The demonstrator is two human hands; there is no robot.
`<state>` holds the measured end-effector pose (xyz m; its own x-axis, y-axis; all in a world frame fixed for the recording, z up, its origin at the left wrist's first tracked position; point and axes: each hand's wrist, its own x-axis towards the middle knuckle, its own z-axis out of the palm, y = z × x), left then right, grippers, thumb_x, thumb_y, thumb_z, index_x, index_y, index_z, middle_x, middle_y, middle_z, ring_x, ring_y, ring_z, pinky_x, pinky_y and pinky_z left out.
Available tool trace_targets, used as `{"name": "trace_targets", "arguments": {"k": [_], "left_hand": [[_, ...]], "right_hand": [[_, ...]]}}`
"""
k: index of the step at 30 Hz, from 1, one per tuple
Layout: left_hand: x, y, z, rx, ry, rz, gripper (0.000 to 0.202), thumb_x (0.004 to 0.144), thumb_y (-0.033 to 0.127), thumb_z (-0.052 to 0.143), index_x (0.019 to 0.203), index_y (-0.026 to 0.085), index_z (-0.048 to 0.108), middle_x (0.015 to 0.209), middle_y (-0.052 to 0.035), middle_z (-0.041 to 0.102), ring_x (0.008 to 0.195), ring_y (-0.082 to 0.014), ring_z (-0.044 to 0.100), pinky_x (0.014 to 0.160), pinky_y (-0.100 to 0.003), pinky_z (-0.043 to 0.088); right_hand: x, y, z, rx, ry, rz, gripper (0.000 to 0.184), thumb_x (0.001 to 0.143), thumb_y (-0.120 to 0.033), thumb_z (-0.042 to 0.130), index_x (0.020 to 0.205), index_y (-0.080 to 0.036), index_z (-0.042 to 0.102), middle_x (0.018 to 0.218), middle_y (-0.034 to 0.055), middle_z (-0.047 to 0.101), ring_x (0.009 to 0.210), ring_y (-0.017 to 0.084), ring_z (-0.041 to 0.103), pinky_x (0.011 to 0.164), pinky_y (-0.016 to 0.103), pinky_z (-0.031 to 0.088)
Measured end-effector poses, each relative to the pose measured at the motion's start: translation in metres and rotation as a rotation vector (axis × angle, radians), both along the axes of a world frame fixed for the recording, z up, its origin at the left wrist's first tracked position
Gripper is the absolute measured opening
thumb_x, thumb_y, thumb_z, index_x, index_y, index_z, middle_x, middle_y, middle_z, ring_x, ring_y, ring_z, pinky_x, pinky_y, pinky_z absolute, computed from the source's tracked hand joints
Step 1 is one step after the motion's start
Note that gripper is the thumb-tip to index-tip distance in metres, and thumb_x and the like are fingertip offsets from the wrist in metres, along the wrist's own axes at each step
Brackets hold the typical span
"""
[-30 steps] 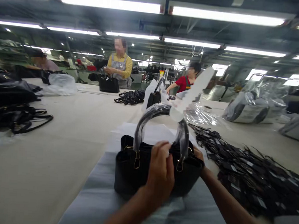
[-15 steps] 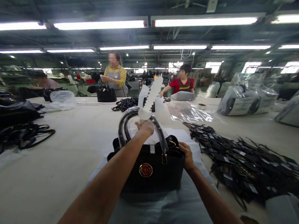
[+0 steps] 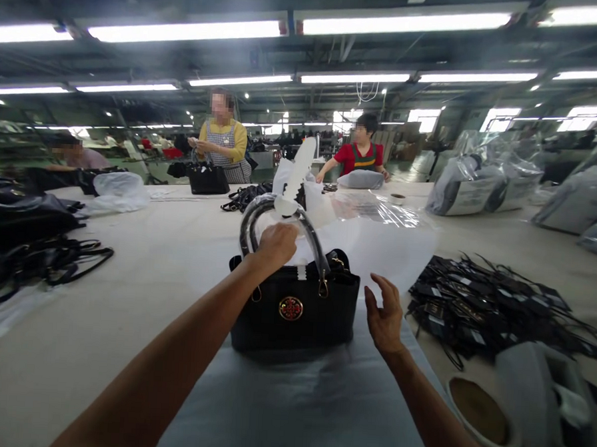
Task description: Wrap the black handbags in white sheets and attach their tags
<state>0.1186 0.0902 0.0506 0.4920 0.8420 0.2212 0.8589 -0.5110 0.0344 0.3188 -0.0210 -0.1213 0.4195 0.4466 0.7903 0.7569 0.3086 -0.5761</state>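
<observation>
A black handbag (image 3: 328,318) with a round red-and-gold emblem stands upright on a pale sheet (image 3: 289,410). Its two raised handles (image 3: 316,238) are covered in clear film, and a white notched strip (image 3: 299,170) sticks up from their top. My left hand (image 3: 277,244) is closed at the handle loops, above the bag's opening; what its fingers grip is hidden from me. Beside the bag's right side, my right hand (image 3: 384,315) is open, thumb and fingers apart, and not touching the bag.
Black straps and tags (image 3: 489,307) are heaped at right, near a tape roll (image 3: 483,410) and a grey dispenser (image 3: 525,389). Black bags (image 3: 23,219) lie at left. Plastic-wrapped bags (image 3: 460,188) stand at far right. Two people (image 3: 223,139) (image 3: 360,150) work across the table.
My right hand has come off the bag's right side and opened. The left stays closed at the handles. More of the white sheet shows spread out behind the bag, and the view has shifted.
</observation>
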Motion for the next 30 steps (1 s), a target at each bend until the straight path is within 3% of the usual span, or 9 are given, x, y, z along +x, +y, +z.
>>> {"name": "trace_targets", "arguments": {"k": [5,9,12,15,18,23,30], "left_hand": [[-0.011,-0.026,-0.013,-0.024,0.065,-0.066,0.021,0.082,0.010,0.045,0.088,0.013,0.066,0.094,-0.0099,0.067,0.095,-0.0207,0.061,0.084,-0.028,0.046],[-0.014,-0.037,-0.027,0.011,0.041,-0.091,0.022,0.087,0.023,0.046,0.100,0.017,0.062,0.103,-0.0069,0.064,0.095,-0.0190,0.061,0.081,-0.027,0.046],[-0.015,-0.036,-0.033,0.049,0.031,-0.071,0.024,0.089,0.025,0.043,0.097,0.017,0.064,0.101,-0.0072,0.064,0.092,-0.0201,0.061,0.079,-0.029,0.045],[-0.017,-0.030,-0.035,0.091,0.022,-0.058,0.027,0.089,0.019,0.039,0.092,0.015,0.066,0.097,-0.0101,0.065,0.092,-0.0215,0.062,0.083,-0.032,0.043],[-0.019,-0.024,-0.035,0.119,0.012,-0.070,0.029,0.087,0.016,0.039,0.094,0.013,0.067,0.095,-0.0120,0.065,0.093,-0.0228,0.061,0.085,-0.035,0.042],[-0.018,-0.019,-0.035,0.148,0.003,-0.094,0.030,0.085,0.012,0.039,0.095,0.013,0.067,0.095,-0.0130,0.065,0.093,-0.0228,0.061,0.085,-0.035,0.041],[-0.016,-0.014,-0.026,0.198,0.002,-0.078,0.030,0.082,0.007,0.041,0.095,0.013,0.067,0.094,-0.0131,0.064,0.094,-0.0233,0.060,0.087,-0.036,0.040]], "right_hand": [[-0.025,-0.040,0.006,-0.002,-0.115,0.056,0.029,0.090,-0.024,0.049,0.117,-0.024,0.056,0.108,0.0097,0.061,0.104,0.023,0.058,0.090,0.045,0.050],[-0.043,-0.049,0.011,-0.022,-0.211,0.144,0.036,0.089,-0.020,0.047,0.124,-0.026,0.052,0.112,0.0099,0.058,0.106,0.024,0.056,0.092,0.044,0.049],[-0.050,-0.049,0.009,-0.044,-0.190,0.145,0.036,0.089,-0.020,0.046,0.124,-0.026,0.051,0.113,0.0104,0.056,0.108,0.023,0.055,0.093,0.044,0.049],[-0.050,-0.047,-0.006,-0.102,-0.095,0.134,0.040,0.088,-0.024,0.047,0.128,-0.023,0.047,0.116,0.0124,0.054,0.109,0.025,0.054,0.092,0.046,0.048],[-0.048,-0.043,-0.033,-0.217,0.092,0.112,0.053,0.082,-0.035,0.053,0.132,-0.021,0.042,0.115,0.0141,0.055,0.103,0.027,0.057,0.084,0.048,0.052],[-0.048,-0.036,-0.072,-0.440,0.350,0.166,0.064,0.065,-0.047,0.069,0.121,-0.022,0.050,0.103,0.0089,0.063,0.093,0.027,0.062,0.075,0.041,0.054],[-0.055,-0.043,-0.084,-0.518,0.430,0.161,0.071,0.060,-0.054,0.072,0.119,-0.019,0.053,0.105,0.0109,0.065,0.097,0.029,0.062,0.079,0.041,0.053]]}}
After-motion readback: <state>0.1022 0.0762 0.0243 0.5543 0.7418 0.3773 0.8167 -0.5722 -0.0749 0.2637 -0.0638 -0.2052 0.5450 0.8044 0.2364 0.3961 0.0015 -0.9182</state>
